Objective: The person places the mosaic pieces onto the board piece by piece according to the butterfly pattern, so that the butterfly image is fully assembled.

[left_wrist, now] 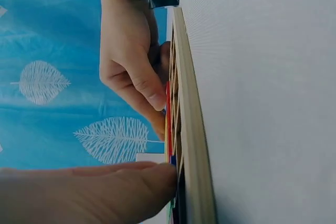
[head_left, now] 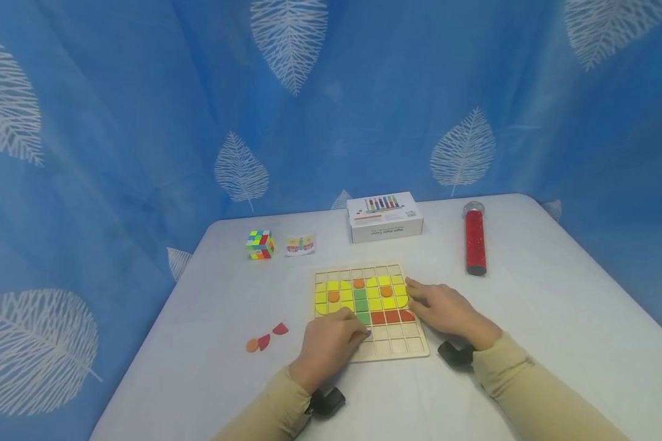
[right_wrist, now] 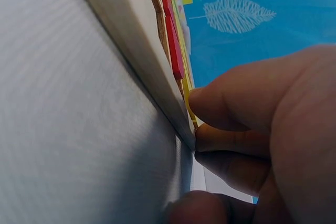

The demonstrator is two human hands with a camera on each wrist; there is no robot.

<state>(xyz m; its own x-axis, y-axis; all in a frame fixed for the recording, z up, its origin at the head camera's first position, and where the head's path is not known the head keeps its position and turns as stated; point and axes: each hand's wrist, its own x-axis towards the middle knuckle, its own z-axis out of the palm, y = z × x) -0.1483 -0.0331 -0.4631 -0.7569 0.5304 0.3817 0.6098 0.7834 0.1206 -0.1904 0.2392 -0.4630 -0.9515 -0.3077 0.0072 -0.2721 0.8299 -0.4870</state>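
Observation:
A wooden grid board (head_left: 398, 346) lies in front of me, with yellow, orange, green and red pieces set in its upper cells. My left hand (head_left: 328, 343) reaches over its lower left part, fingers bent down. At those fingertips shows a small dark blue piece (head_left: 368, 334), pinched close over the cells; most of it is hidden. The left wrist view has the blue piece (left_wrist: 173, 160) right by the left thumb. My right hand (head_left: 447, 309) rests at the board's right edge. In the right wrist view its thumb touches a yellow piece (right_wrist: 187, 95), with other fingers against the edge.
Left of the board lie an orange disc (head_left: 252, 345) and two red quarter pieces (head_left: 280, 329). Behind stand a puzzle cube (head_left: 260, 245), a pattern card (head_left: 300, 245) and a white box (head_left: 385, 217). A red glittery tube (head_left: 475, 242) lies at the back right.

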